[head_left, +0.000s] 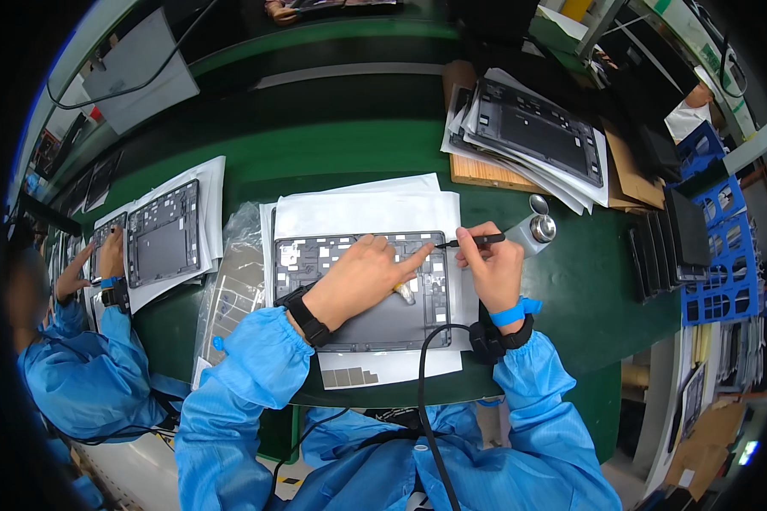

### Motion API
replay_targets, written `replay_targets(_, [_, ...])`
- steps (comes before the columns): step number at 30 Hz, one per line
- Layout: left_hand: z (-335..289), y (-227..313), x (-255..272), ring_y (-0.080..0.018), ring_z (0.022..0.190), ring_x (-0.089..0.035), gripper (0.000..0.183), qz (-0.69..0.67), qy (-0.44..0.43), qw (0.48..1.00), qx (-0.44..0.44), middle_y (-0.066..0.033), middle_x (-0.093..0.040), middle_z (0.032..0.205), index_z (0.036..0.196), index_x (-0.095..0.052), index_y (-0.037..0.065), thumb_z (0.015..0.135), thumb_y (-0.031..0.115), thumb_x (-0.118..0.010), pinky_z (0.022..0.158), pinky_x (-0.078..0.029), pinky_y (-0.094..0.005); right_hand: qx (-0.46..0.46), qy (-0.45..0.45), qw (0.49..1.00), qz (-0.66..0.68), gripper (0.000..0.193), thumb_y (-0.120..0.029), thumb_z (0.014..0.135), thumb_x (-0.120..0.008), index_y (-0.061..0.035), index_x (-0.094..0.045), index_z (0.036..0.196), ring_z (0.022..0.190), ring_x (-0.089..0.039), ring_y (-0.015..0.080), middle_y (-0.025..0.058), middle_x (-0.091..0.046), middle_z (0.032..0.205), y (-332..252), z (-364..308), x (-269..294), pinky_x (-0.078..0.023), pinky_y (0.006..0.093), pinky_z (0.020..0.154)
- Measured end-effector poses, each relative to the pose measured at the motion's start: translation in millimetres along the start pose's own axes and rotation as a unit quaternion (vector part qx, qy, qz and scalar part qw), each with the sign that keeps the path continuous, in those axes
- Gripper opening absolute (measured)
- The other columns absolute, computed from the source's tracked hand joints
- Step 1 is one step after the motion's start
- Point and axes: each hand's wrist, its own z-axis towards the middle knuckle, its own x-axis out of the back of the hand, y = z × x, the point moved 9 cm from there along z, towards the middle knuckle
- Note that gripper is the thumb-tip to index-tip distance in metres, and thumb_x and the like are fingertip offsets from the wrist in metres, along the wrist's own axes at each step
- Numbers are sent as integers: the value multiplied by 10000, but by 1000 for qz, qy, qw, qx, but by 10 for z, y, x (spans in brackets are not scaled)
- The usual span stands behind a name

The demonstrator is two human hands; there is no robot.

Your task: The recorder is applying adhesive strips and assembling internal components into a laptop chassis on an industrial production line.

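Note:
A dark grey tablet housing [383, 328], dotted with small white and silver patches, lies on white sheets [366, 209] in front of me. My left hand [358, 281] rests across its upper middle, index finger stretched toward the top right corner. A clear, yellowish cover sits on that hand's thumb [404, 291]. In my right hand [496, 271] is a pair of black tweezers [469, 243], pinched between thumb and fingers. Their tips meet the housing's top right corner, close beside the left index fingertip. Below the housing, a sheet of grey adhesive pieces [349, 377] shows partly.
A metal-topped bottle [537, 232] stands just right of my right hand. Stacked housings [537, 128] sit on a wooden board at the back right, near black holders [669, 243] and a blue rack [720, 247]. A clear bag [234, 285] lies left; a co-worker [94, 349] works beyond it.

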Motion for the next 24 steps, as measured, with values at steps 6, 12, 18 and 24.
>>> replay_targets(6, [-1,-1,-74,-256,661,-588,509,5,-63,998,23,-99,-562,648,1482,-442,174,997,286,-551,671,-497,-380,41,157,987,-16,234,-125,980,-588,-1,-563,784,513,-580,152,65,-587,583,-199,-69,525,-420,300,494])
replay_targets(12, [-22,-7,-20,-266,613,-590,547,-38,-50,997,41,-101,-565,668,1494,-429,192,978,299,-575,623,-490,-393,5,-42,988,-146,193,-126,969,-553,40,-624,1036,842,-639,257,164,-629,927,109,-388,155,-472,334,705])
replay_targets(18, [-537,490,309,-241,627,-603,673,-81,-99,990,53,-63,-552,678,1488,-438,206,878,367,-671,590,-484,-368,-77,-21,989,-123,332,-247,867,-751,21,-658,1038,532,-569,218,147,-672,779,127,-511,28,-441,346,523])
replay_targets(24, [-787,626,146,-179,655,-582,582,-11,-64,998,8,-21,-548,685,1443,-505,182,906,351,-653,632,-478,-298,25,34,992,-117,244,-202,906,-719,33,-655,923,540,-463,119,73,-566,629,-75,-547,18,-394,298,517])
